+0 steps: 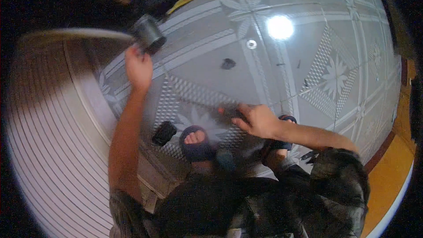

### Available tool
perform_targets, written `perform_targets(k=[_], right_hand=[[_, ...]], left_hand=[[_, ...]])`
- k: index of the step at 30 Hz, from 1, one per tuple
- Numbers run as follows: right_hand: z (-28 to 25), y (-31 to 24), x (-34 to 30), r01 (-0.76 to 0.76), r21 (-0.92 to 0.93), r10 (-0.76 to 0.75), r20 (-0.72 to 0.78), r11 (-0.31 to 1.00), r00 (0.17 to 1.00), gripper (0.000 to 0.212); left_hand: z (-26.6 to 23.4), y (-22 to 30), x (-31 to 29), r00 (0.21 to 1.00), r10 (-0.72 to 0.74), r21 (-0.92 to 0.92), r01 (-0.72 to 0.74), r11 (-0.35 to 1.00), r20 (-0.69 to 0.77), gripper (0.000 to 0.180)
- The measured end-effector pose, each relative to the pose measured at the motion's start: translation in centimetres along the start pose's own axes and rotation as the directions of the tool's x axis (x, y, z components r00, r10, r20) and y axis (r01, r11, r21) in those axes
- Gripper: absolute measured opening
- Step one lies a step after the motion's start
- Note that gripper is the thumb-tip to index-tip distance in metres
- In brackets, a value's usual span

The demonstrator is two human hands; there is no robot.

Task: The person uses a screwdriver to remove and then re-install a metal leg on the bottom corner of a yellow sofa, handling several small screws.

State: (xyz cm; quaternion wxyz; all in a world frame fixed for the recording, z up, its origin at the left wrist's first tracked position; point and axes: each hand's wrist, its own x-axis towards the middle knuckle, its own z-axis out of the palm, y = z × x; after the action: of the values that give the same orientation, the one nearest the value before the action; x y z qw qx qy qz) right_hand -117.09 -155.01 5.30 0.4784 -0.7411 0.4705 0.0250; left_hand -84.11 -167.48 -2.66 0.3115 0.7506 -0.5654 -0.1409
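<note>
The mallet [147, 33] is raised above the patterned floor tile [264, 79], left hand [139, 68] fingers wrapped round its handle, right hand [257, 121] spread flat on the tile, steadying it mid-tap.

Both forearms bare, no sleeves below the elbow. Left hand [139, 67] and right hand [257, 121] ungloved, without visible rings. Dark mottled garment covers torso and legs. Dark blue open-toed sandals [197, 146] on feet.
</note>
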Motion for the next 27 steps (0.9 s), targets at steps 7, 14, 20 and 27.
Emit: perform_targets(k=[7,14,20,27], right_hand=[[-10.1,4.1,-9.9,0.089,-0.251,-0.023,0.254,0.964,0.967,0.034],[-10.5,9.1,-13.3,0.02,-0.237,-0.011,0.037,0.971,0.999,0.029],[-3.4,10.8,-13.0,-0.243,0.066,0.25,-0.128,0.968,0.96,0.034],[-3.1,11.2,-11.8,-0.169,0.112,0.185,-0.154,0.979,0.971,0.032]], left_hand=[[-4.9,6.8,-5.0,0.667,0.02,0.206,-0.259,0.944,0.745,0.013],[0.7,14.1,-10.1,0.543,-0.053,0.234,-0.27,0.934,0.838,0.017],[6.9,19.1,-15.4,0.618,0.087,0.114,-0.278,0.954,0.782,0.017],[8.9,15.6,-13.6,0.951,-0.086,-0.184,0.146,0.972,0.297,0.02]])
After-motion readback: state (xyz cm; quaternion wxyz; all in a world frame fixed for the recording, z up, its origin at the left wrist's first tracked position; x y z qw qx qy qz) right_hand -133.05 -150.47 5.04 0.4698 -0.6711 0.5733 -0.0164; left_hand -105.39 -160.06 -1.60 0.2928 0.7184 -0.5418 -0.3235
